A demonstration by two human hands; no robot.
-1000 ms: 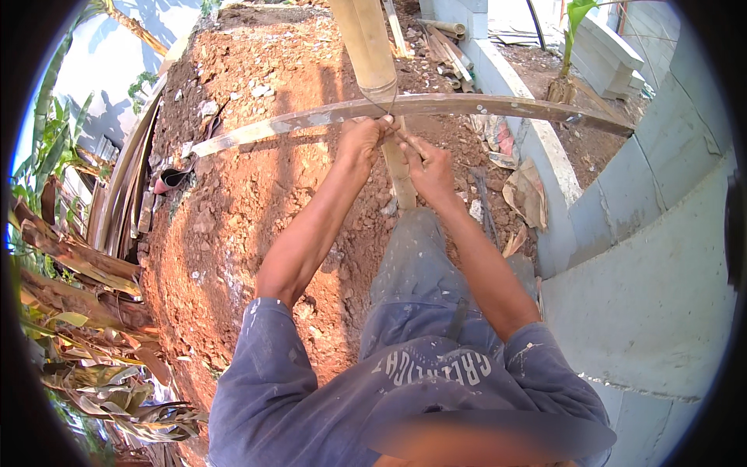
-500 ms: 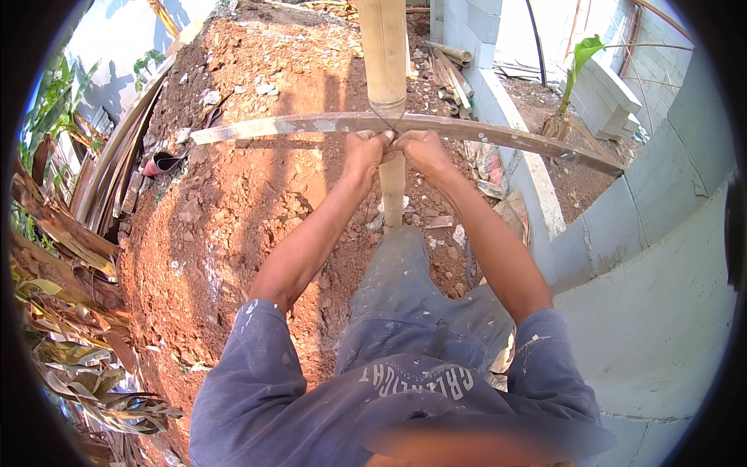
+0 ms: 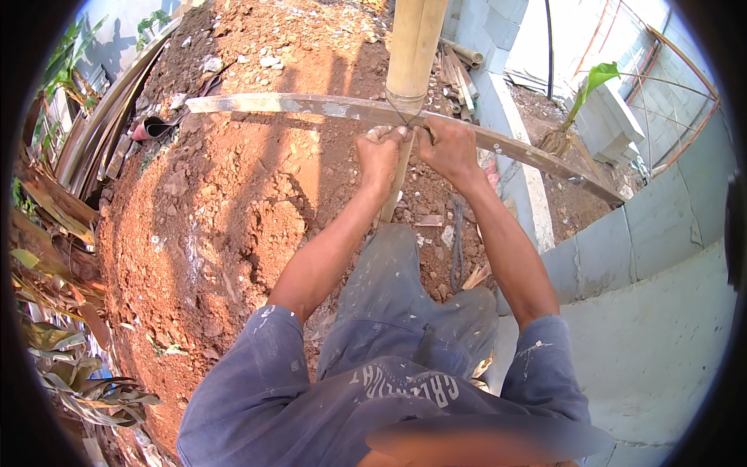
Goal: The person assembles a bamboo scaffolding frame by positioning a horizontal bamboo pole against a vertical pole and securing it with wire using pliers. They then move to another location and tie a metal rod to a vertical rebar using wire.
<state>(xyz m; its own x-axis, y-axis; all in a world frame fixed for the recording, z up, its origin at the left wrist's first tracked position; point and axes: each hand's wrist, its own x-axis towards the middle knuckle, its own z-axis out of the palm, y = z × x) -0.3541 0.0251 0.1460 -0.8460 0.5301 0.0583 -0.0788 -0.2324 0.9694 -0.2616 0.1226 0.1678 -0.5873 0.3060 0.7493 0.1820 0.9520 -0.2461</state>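
One wide stretch of reddish soil [image 3: 226, 210] spreads beyond and to the left of the left grip [image 3: 380, 156] and the right grip [image 3: 451, 152], and a grey block wall [image 3: 615, 327] stands well to their right. Just beyond the grips, a long wooden strip [image 3: 288, 104] crosses a bamboo pole [image 3: 416, 50]. The strip is grey-brown, streaked with whitish stains and palest at its left end; the pole is thicker, smooth and straw-yellow. A thin dark wire [image 3: 405, 98] circles the pole and crosses itself over the strip, right at the fingers.

The strip's long axis runs from left to right of the grips, its right end nearer the wall and lower in view. The pole points away, up past the grips and leaning slightly right, nearly square to the strip. Both grips are clenched on the wire, side by side, thumbs close together.

The pole's upper part is cut off by the edge of view. The strip hides part of it, and whether the narrower length below the grips is the same piece cannot be told. The wire's ends are lost inside the fingers.
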